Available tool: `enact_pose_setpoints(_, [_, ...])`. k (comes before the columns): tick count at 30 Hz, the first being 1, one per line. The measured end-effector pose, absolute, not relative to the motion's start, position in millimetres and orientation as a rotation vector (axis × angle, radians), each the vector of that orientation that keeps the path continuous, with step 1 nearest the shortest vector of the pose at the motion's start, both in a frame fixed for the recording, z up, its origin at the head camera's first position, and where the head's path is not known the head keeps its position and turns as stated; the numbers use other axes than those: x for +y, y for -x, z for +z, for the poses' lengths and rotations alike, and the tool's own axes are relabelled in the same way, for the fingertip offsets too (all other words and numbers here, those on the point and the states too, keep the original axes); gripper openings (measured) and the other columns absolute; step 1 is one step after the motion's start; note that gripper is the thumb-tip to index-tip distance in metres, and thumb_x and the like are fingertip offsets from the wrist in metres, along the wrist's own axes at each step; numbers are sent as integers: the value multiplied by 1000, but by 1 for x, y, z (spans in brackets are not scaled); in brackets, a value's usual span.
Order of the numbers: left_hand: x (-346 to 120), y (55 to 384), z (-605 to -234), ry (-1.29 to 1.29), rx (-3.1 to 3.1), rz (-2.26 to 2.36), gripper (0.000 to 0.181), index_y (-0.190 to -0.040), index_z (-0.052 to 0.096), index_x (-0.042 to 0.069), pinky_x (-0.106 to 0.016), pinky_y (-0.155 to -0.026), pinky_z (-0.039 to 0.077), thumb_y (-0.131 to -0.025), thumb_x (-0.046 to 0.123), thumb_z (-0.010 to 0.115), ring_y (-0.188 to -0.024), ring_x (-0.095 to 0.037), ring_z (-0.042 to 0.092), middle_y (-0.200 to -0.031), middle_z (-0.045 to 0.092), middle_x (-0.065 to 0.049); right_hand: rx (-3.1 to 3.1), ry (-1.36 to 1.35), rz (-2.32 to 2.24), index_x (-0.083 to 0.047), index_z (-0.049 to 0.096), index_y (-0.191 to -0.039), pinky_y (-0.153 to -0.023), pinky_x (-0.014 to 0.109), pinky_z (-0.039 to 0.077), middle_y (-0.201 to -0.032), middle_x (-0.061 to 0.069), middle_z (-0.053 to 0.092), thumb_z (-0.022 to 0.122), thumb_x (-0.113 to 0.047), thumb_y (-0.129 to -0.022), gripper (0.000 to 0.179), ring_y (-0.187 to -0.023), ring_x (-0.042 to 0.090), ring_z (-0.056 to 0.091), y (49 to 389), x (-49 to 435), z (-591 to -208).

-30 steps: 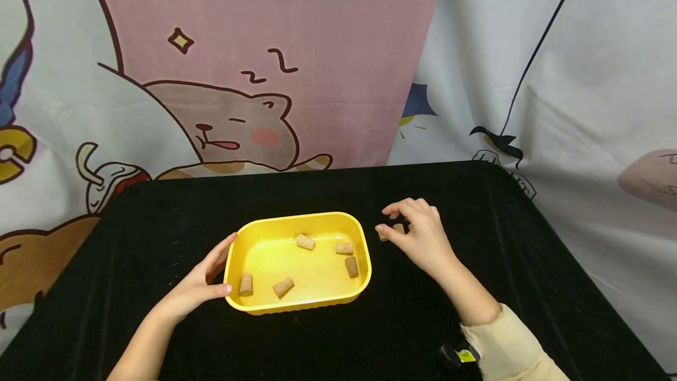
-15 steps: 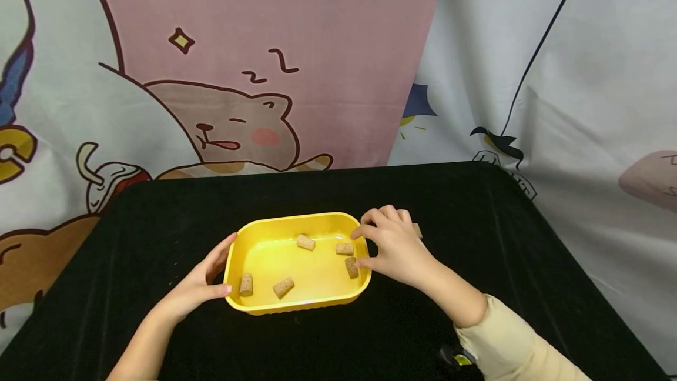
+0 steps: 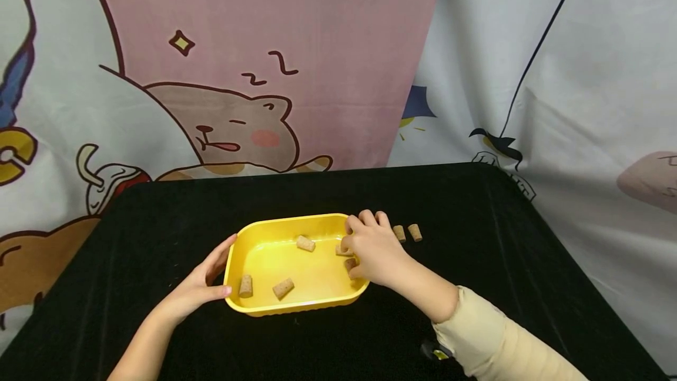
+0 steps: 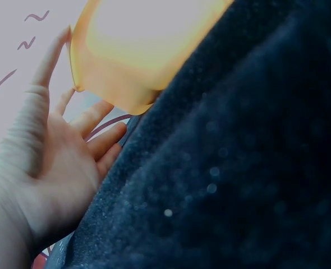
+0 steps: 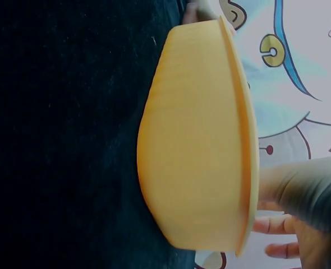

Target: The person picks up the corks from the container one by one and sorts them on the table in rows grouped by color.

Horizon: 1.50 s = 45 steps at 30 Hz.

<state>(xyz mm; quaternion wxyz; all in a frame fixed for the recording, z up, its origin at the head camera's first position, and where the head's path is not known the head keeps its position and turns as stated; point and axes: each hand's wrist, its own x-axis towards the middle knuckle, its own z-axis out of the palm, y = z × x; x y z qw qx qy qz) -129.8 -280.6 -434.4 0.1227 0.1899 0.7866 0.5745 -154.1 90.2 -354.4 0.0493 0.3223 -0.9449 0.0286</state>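
Note:
A yellow plastic tray stands on the black cloth. Several corks are in it, among them a pale cork and a darker cork at the right end. My left hand touches the tray's left end, thumb at the front corner and a finger at the back corner. The left wrist view shows those fingers fairly straight, the palm away from the tray. My right hand reaches over the right rim, thumb and index finger apart around the darker cork. In the right wrist view the tray wall hides its fingertips.
Two more corks lie on the black cloth right of the tray, just beyond my right hand. A printed curtain hangs behind the table. A small black and yellow object shows by the right sleeve.
My right hand has moved left from the corks on the cloth to over the tray's right end. Two corks outside now show behind it. The left hand and tray have stayed put.

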Motion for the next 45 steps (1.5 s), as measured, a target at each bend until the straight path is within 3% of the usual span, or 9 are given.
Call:
enact_pose_setpoints(6, [-280, 130, -435, -559, 2294, 1679, 80, -153, 13, 14, -75, -96, 20, -89, 18, 61, -135, -52, 19, -155, 16, -23, -2863, -1035, 22, -22, 75, -87, -77, 40, 28, -90, -5, 42, 85, -26, -59, 30, -86, 20, 33, 154, 84, -361])
enact_pose_setpoints(17, [-281, 130, -435, -562, 2291, 1683, 79, -154, 13, 15, -75, -96, 21, -90, 18, 60, -135, -52, 19, -155, 16, -23, -2872, -1046, -32, -24, 63, -61, -73, 38, 29, -85, -5, 42, 82, -19, -56, 21, -80, 19, 34, 157, 79, -363])
enact_pose_setpoints(23, [-281, 130, -435, -558, 2291, 1683, 80, -154, 13, 15, -74, -96, 22, -90, 18, 60, -135, -51, 20, -156, 16, -22, -2868, -1039, -18, -22, 69, -68, -71, 36, 29, -84, -5, 42, 77, -13, -64, 13, -79, 18, 33, 156, 78, -364])
enact_pose_setpoints(29, [-281, 130, -436, -560, 2291, 1683, 80, -154, 13, 16, -75, -96, 20, -89, 18, 61, -135, -52, 19, -155, 15, -23, -2854, -1031, 16, -23, 65, -65, -72, 37, 29, -84, -5, 42, 77, -12, -61, 17, -79, 18, 34, 156, 79, -365])
enact_pose_setpoints(45, [-281, 130, -435, -559, 2286, 1683, 81, -154, 13, 14, -75, -96, 20, -89, 17, 61, -134, -53, 19, -155, 15, -25, -2801, -973, 237, -28, 72, -84, -82, 38, 31, -97, -7, 48, 85, -30, -65, 23, -94, 17, 40, 154, 89, -367])
